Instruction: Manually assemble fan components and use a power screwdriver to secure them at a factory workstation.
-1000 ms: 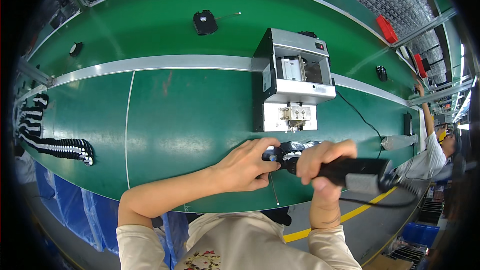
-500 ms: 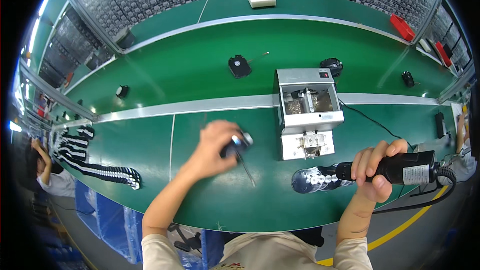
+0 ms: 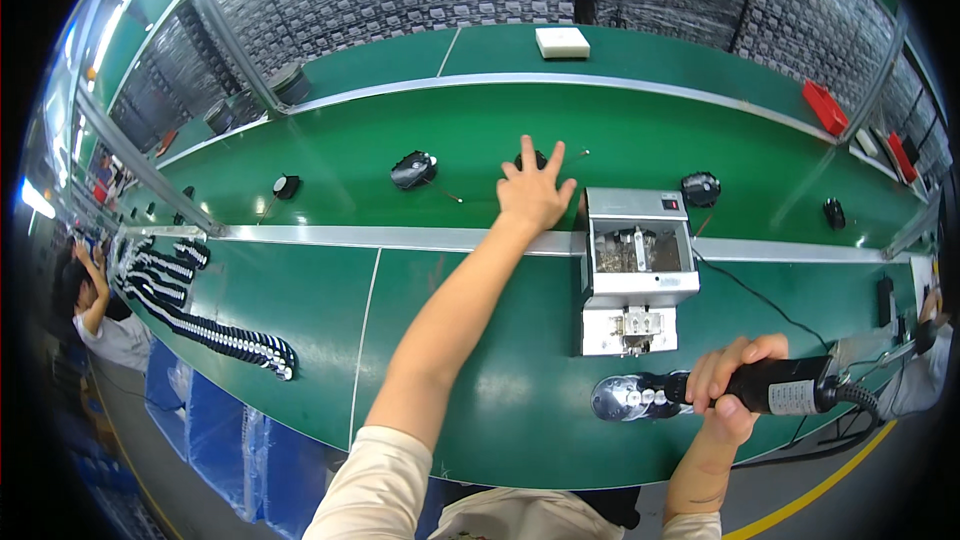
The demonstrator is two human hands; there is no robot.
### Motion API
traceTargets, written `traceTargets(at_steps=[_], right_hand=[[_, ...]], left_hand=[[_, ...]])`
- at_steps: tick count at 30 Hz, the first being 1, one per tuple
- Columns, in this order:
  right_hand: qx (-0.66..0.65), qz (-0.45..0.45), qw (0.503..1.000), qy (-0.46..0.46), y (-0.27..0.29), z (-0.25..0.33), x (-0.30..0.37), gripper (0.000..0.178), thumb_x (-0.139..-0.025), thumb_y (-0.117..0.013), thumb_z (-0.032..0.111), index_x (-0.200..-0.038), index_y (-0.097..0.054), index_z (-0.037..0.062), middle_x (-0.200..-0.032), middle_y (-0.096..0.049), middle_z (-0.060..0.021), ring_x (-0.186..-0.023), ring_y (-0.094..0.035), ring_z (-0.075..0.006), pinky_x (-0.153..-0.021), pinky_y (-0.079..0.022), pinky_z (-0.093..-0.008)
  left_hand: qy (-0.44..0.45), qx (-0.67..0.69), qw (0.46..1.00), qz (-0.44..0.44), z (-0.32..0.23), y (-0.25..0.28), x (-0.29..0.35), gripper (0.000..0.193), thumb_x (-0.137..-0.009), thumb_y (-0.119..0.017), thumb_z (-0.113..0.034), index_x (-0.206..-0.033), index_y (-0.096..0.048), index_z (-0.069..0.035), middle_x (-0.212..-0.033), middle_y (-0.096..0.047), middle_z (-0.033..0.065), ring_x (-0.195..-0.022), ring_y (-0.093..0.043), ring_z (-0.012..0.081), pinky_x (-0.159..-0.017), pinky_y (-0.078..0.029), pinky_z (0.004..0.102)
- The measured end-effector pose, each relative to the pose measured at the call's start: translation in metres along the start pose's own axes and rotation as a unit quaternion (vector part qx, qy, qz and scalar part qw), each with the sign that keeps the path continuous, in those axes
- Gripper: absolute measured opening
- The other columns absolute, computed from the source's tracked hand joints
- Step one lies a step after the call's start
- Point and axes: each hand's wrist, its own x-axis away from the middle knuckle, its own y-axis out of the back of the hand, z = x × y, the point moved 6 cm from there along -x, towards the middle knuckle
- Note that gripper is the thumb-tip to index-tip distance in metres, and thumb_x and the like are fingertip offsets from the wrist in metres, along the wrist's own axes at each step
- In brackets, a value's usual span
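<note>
My left hand (image 3: 534,195) reaches over the green belt, fingers spread, above a dark round part (image 3: 531,159) that it partly hides. Whether the fingertips touch that part I cannot tell. A thin lead with a pale tip sticks out to its right. Left of the hand lies another black round part (image 3: 413,170) with a thin lead. My right hand (image 3: 735,380) is wrapped around a black corded electric screwdriver (image 3: 785,386), held level. Its front end is over a row of overlapping dark, shiny discs (image 3: 622,398) on the green table.
A metal screw feeder (image 3: 640,270) stands mid-table, with a cable trailing right. Black-and-white parts (image 3: 215,325) lie in rows at left. More black parts (image 3: 701,189) sit along the belt. A metal rail (image 3: 430,238) separates table and belt. A white box (image 3: 563,43) rests on the shelf.
My left hand has moved from the table to the belt and no longer holds the dark part with a lead. A similar part now lies on the belt at left. My right hand keeps the screwdriver.
</note>
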Motion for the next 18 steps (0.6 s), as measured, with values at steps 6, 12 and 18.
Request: traceTargets(at_steps=[6,12,18], right_hand=[[0.003,-0.024,1.0,-0.005,0.005,0.003,0.004,0.05,-0.077,-0.077,0.011,-0.11,-0.04,0.0056,-0.074,-0.051,-0.0068,-0.049,-0.051,-0.0149,-0.047,-0.047,-0.0306],[0.009,-0.035,0.999,0.005,0.007,0.01,0.006,0.048,-0.077,-0.076,0.011,-0.107,-0.039,0.0061,-0.074,-0.049,-0.0061,-0.05,-0.049,-0.0138,-0.048,-0.045,-0.0288],[-0.03,-0.041,0.998,-0.023,-0.002,0.01,0.003,0.045,-0.074,-0.075,0.005,-0.106,-0.044,0.0027,-0.075,-0.05,-0.0087,-0.06,-0.052,-0.0163,-0.055,-0.046,-0.0285]], left_hand=[[0.025,-0.066,0.994,0.078,-0.008,-0.026,-0.016,0.047,-0.091,-0.056,-0.034,-0.135,-0.051,-0.019,-0.147,-0.032,0.0203,-0.113,-0.05,0.0479,-0.085,-0.052,0.0508],[0.005,0.084,0.996,-0.01,0.015,0.032,0.006,0.043,-0.085,-0.057,-0.014,-0.128,-0.056,-0.017,-0.138,-0.039,0.0243,-0.115,-0.051,0.0485,-0.089,-0.052,0.0547],[-0.051,0.129,0.989,-0.044,0.085,0.134,0.109,0.063,-0.073,-0.072,-0.012,-0.132,-0.052,-0.007,-0.119,-0.051,0.0214,-0.114,-0.053,0.0366,-0.096,-0.048,0.0446]])
